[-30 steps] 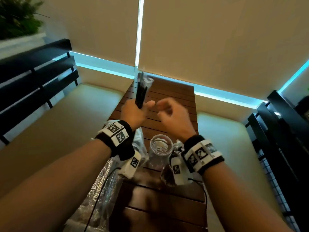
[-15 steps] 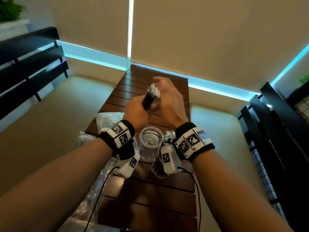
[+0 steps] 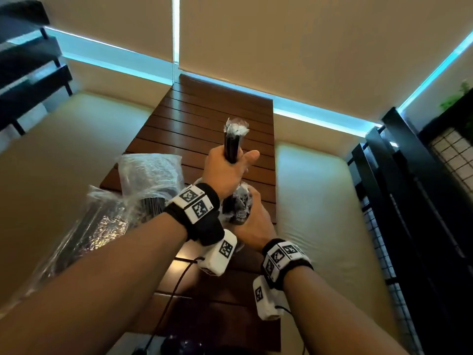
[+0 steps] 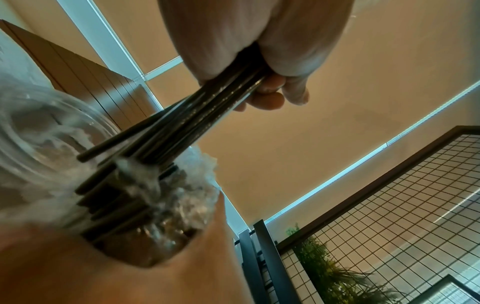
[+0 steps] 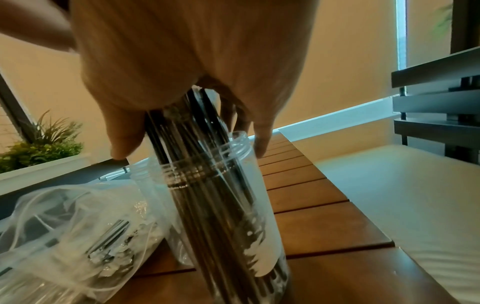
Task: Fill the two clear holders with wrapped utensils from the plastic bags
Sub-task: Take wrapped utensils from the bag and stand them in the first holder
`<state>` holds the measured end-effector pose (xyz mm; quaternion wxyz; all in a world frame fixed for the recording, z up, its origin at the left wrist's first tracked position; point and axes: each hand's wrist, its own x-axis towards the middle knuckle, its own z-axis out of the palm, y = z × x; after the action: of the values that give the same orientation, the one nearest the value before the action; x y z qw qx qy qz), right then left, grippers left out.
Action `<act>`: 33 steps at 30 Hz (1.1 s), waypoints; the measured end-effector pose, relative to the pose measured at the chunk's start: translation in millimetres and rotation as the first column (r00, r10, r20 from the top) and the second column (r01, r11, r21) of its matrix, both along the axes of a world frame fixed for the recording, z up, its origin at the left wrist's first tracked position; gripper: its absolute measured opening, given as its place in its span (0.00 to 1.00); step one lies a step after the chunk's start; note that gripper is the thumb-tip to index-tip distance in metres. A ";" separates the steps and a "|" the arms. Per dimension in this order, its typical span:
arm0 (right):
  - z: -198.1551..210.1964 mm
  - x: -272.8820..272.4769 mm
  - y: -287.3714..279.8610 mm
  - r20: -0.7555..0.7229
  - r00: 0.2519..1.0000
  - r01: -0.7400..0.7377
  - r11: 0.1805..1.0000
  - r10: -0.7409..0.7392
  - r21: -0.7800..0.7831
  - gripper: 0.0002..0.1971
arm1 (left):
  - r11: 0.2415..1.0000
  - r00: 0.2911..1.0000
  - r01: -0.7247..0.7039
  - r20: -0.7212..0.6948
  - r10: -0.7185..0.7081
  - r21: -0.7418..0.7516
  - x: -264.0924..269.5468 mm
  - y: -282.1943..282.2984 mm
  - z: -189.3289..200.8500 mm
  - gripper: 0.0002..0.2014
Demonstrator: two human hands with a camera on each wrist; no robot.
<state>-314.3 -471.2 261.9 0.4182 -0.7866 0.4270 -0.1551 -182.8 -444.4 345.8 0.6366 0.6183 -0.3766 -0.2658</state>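
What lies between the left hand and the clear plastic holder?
Only the bundle of black wrapped utensils, running from the left hand to the clear plastic holder; left wrist view.

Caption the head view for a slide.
Left hand lowers a bundle of wrapped utensils toward the clear holder steadied by the right hand.

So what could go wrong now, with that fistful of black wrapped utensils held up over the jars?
1. The left hand grips the bundle of black wrapped utensils above the already crowded clear plastic holder; pushed in, they might jam or splay out.
2. The right hand holds that holder near the edge of the slatted wooden table; a hard push could tip it off.
3. The clear plastic bags lie close and could get knocked.
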 end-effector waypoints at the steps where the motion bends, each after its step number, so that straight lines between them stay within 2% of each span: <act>1: 1.7 0.3 0.6 0.008 1.000 0.015 1.000 -0.015 -0.011 0.53 | 1.000 1.000 0.002 -0.007 -0.002 -0.007 -2.3 -2.0 0.4 0.18; 3: 4.5 -0.7 0.8 0.023 0.999 0.043 0.999 -0.042 -0.023 0.47 | 0.999 0.999 -0.011 -0.042 0.009 -0.041 -4.6 -5.6 4.5 0.17; 7: 2.4 -2.3 3.3 0.039 0.993 0.110 0.994 -0.109 -0.026 0.43 | 0.998 0.999 0.011 -0.035 -0.014 -0.068 -4.4 -7.3 3.7 0.18; 11: 4.1 -0.4 5.1 0.029 0.994 0.110 0.994 -0.109 -0.030 0.41 | 0.993 0.999 0.047 -0.008 -0.046 0.106 -9.3 1.0 -35.6 0.21; 13: 1.1 1.1 5.9 0.017 0.997 0.078 0.996 -0.078 -0.038 0.39 | 0.979 0.997 0.074 0.021 -0.080 0.188 -16.9 7.2 -56.6 0.18; 17: -9.0 1.4 8.4 0.029 0.994 0.108 0.993 -0.107 -0.046 0.34 | 0.973 0.993 0.070 0.082 -0.090 0.222 -23.8 13.3 -71.4 0.17; 23: -15.1 1.7 9.8 0.031 0.992 0.125 0.990 -0.124 -0.061 0.33 | 0.974 0.993 0.109 -0.071 -0.097 0.201 -22.6 17.4 -78.4 0.13; 26: -15.9 -0.8 9.8 0.032 0.994 0.110 0.990 -0.108 -0.083 0.34 | 0.963 0.988 0.154 -0.057 -0.145 0.221 -24.0 20.5 -83.0 0.10; 29: -16.2 -2.1 8.4 0.034 0.994 0.103 0.991 -0.101 -0.083 0.34 | 0.958 0.978 0.193 0.035 -0.205 0.214 -20.0 22.0 -80.5 0.06; 30: -16.3 -2.0 8.0 0.035 0.994 0.106 0.990 -0.103 -0.090 0.35 | 0.957 0.972 0.196 0.087 -0.218 0.215 -17.1 22.5 -78.8 0.08; 33: -17.6 -1.2 7.1 0.029 0.995 0.102 0.990 -0.100 -0.096 0.35 | 0.969 0.949 0.150 0.245 -0.197 0.198 -7.4 23.2 -68.5 0.24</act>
<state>-315.5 -464.0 244.3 0.3761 -0.7815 0.4530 -0.2063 -190.2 -421.2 277.3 0.4977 0.6664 -0.4855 -0.2691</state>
